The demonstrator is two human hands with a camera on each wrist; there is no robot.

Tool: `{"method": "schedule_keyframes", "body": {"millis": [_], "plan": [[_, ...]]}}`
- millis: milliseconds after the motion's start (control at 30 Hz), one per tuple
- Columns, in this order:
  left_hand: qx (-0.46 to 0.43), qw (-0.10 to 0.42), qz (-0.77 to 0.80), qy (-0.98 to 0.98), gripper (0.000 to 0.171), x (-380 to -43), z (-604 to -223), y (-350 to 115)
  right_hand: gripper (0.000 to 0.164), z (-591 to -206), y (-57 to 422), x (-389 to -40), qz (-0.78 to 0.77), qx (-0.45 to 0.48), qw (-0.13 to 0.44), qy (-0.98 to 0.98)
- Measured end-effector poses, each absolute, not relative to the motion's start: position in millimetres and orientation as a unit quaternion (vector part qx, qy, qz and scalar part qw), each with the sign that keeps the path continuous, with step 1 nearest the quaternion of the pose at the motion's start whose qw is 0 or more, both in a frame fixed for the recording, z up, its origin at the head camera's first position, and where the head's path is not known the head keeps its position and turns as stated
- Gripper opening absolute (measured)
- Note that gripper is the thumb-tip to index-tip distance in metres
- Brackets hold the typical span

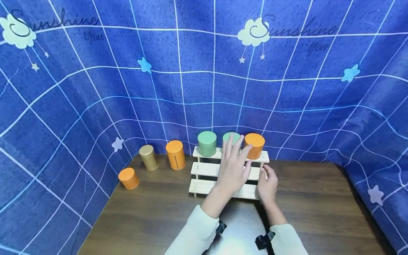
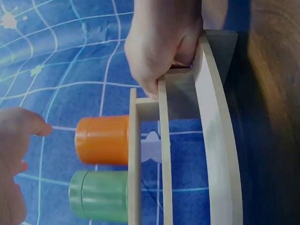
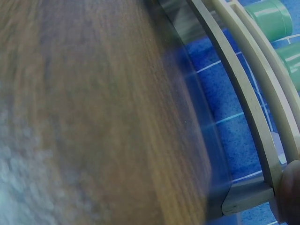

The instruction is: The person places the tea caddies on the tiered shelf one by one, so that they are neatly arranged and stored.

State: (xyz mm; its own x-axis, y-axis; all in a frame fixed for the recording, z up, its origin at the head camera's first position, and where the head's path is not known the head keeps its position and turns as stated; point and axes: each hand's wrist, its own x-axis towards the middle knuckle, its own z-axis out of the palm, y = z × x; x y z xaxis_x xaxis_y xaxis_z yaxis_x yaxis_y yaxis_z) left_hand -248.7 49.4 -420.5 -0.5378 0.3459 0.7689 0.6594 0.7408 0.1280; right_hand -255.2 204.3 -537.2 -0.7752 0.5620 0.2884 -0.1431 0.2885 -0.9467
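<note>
A three-tier pale wooden rack [image 1: 204, 185] stands on the table. On its top tier sit a green canister [image 1: 207, 144], a second green canister [image 1: 226, 136] partly hidden behind fingers, and an orange canister [image 1: 255, 139]. My left hand [image 1: 232, 169] reaches over the rack with fingers extended, in front of the second green and orange canisters; whether it touches them, I cannot tell. At the rack's right end my right hand [image 1: 267, 186] grips the side with curled fingers, also visible in the left wrist view as a hand [image 2: 161, 47] on the tiers.
Left of the rack on the brown wooden table [image 1: 153, 212] stand a taller orange canister [image 1: 175, 156], a gold canister [image 1: 148, 158] and a short orange canister [image 1: 129, 178]. A blue patterned cloth [image 1: 197, 85] hangs behind and at the sides.
</note>
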Motion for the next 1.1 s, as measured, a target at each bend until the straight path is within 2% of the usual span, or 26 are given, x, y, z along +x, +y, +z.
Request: {"method": "schedule_keyframes", "body": {"millis": [600,1100], "plan": [[-0.184,0.4,-0.315,-0.84,0.042,-235.3,-430.5,-47.5,0.033,-534.7,205.0,-255.4,0.585,-0.147,0.297,-0.74],[-0.072,0.409,-0.359,-0.836,0.041,-247.2,-435.1,-123.7,0.034,-537.7,205.1,-256.5,0.581,-0.151,0.298,-0.742]]}}
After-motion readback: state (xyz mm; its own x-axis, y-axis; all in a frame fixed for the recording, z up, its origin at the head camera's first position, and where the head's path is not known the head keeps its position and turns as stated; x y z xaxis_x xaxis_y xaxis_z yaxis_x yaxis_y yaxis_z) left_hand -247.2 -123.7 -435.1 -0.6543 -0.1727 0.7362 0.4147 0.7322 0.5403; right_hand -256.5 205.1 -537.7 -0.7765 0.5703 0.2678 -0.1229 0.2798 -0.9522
